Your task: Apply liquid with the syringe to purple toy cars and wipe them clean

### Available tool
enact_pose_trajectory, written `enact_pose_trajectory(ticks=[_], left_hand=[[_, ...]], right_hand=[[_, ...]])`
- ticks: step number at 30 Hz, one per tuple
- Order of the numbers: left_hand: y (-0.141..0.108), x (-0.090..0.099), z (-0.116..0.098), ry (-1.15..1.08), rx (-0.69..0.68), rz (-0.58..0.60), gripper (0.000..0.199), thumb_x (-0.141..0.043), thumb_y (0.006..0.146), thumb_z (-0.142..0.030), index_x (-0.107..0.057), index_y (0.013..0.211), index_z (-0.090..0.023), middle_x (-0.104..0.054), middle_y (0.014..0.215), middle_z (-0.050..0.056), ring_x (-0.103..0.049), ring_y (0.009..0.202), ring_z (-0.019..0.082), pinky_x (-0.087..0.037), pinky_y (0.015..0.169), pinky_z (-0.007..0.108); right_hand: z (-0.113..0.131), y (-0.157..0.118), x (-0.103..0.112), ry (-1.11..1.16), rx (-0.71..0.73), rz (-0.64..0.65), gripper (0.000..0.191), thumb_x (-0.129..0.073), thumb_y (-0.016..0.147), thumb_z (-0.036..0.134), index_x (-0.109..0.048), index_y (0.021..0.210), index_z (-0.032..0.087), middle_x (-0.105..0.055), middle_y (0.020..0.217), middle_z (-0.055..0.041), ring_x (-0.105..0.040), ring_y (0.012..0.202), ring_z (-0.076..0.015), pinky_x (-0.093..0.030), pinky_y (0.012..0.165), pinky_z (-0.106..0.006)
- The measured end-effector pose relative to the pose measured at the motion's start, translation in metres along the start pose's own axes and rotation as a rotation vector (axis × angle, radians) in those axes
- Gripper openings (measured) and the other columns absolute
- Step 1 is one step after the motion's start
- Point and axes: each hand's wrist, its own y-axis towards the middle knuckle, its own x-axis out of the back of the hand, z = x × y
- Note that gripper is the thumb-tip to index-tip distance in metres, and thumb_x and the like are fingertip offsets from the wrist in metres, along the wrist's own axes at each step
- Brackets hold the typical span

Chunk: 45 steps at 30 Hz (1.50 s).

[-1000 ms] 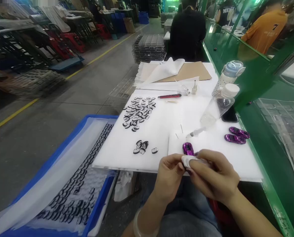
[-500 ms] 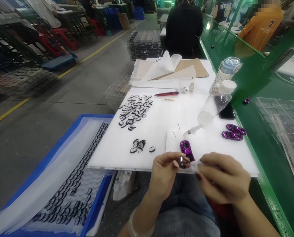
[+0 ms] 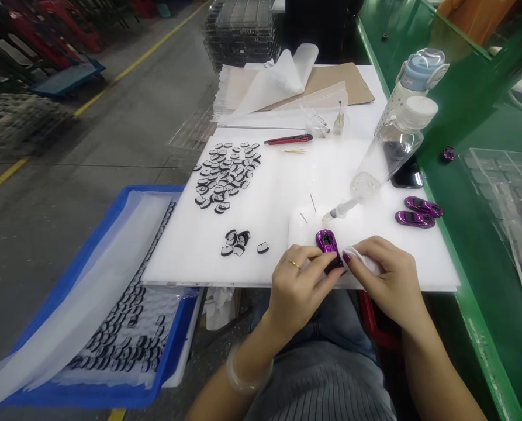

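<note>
My left hand (image 3: 298,286) grips a glossy purple toy car (image 3: 326,245) at its near end, on the white plastic board (image 3: 182,263). My right hand (image 3: 390,278) pinches a white cloth (image 3: 359,260) and presses it against the car's right side. The fingers hide the car's near end. To the left of my hands lie a small group of black-and-white shaped pieces (image 3: 237,242) and a larger heap of them (image 3: 223,175). Two more purple cars (image 3: 416,210) rest at the board's right edge.
A clear squeeze bottle with a needle tip (image 3: 386,152) lies on the board, beside a phone (image 3: 407,175). A blue crate (image 3: 111,397) holding rows of pieces sits at lower left. A green bench (image 3: 475,245) runs along the right, and a person's knees are below.
My hands have come together at the car, and the cloth now touches its side. My left hand has moved onto the car. The view has tilted further down.
</note>
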Motion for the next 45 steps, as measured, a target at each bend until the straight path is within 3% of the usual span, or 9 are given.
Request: enact_pose_trajectory(ticks=[5,10,18,27,33,38,42,45], left_hand=[[-0.001,0.004,0.003,-0.088,0.075,0.054,0.02,-0.072,0.087,-0.029,-0.071,0.104,-0.019,-0.067,0.088,0.005,-0.066,0.081,0.016,-0.058,0.072,0.029],[0.0,0.007,0.007,-0.137,0.169,0.082,0.019,-0.063,0.091,-0.015,-0.071,0.108,-0.021,-0.065,0.1,0.006,-0.066,0.09,0.016,-0.058,0.079,0.03],[-0.003,0.002,0.008,-0.05,0.14,0.09,0.016,-0.062,0.092,-0.017,-0.069,0.106,-0.02,-0.065,0.126,0.012,-0.064,0.11,0.024,-0.058,0.088,0.038],[-0.002,0.002,0.006,-0.05,0.14,0.12,0.016,-0.06,0.092,-0.014,-0.067,0.106,-0.019,-0.067,0.123,0.012,-0.064,0.106,0.022,-0.058,0.091,0.039],[0.0,0.006,0.005,-0.078,0.188,0.206,0.02,-0.058,0.092,-0.013,-0.067,0.109,-0.018,-0.064,0.127,0.011,-0.062,0.106,0.021,-0.055,0.094,0.038],[0.003,0.015,0.007,-0.187,0.259,0.276,0.027,-0.063,0.087,-0.014,-0.067,0.114,-0.02,-0.061,0.133,0.009,-0.061,0.111,0.021,-0.053,0.099,0.038],[0.003,0.017,0.007,-0.189,0.261,0.306,0.034,-0.071,0.081,-0.016,-0.067,0.115,-0.021,-0.059,0.137,0.009,-0.06,0.114,0.024,-0.053,0.099,0.041],[0.002,0.017,0.009,-0.185,0.259,0.307,0.037,-0.073,0.079,-0.014,-0.068,0.115,-0.021,-0.06,0.137,0.009,-0.06,0.113,0.024,-0.053,0.099,0.042]], right_hand=[[0.0,0.003,0.004,-0.049,-0.016,0.1,0.012,-0.062,0.091,0.025,-0.069,0.081,0.02,-0.063,0.074,-0.0021,-0.06,0.064,-0.0146,-0.045,0.054,-0.026],[0.001,0.003,0.003,-0.043,-0.023,0.115,0.009,-0.064,0.09,0.023,-0.069,0.083,0.02,-0.064,0.076,-0.0021,-0.06,0.065,-0.0144,-0.045,0.054,-0.025],[0.001,0.002,0.0,-0.08,-0.001,0.114,0.009,-0.062,0.091,0.023,-0.066,0.083,0.02,-0.061,0.076,-0.001,-0.057,0.062,-0.0124,-0.044,0.052,-0.025],[0.001,0.0,-0.003,-0.153,0.078,0.09,0.01,-0.06,0.092,0.019,-0.06,0.082,0.019,-0.057,0.074,0.0007,-0.051,0.057,-0.0088,-0.039,0.051,-0.021],[-0.005,-0.005,-0.009,-0.286,0.242,0.044,0.01,-0.056,0.093,0.016,-0.055,0.084,0.02,-0.057,0.076,-0.0009,-0.053,0.058,-0.0101,-0.038,0.048,-0.021],[-0.008,-0.002,-0.002,-0.266,0.275,0.053,0.008,-0.057,0.093,0.015,-0.056,0.087,0.02,-0.058,0.075,-0.0004,-0.053,0.056,-0.0097,-0.041,0.048,-0.021],[-0.014,-0.007,-0.005,-0.249,0.472,-0.128,0.018,-0.062,0.088,0.01,-0.062,0.102,0.02,-0.065,0.095,-0.0069,-0.062,0.07,-0.0128,-0.051,0.057,-0.023],[-0.017,-0.014,-0.014,-0.32,0.568,-0.136,0.021,-0.066,0.085,0.011,-0.065,0.104,0.019,-0.064,0.106,-0.0112,-0.065,0.08,-0.0169,-0.055,0.065,-0.027]])
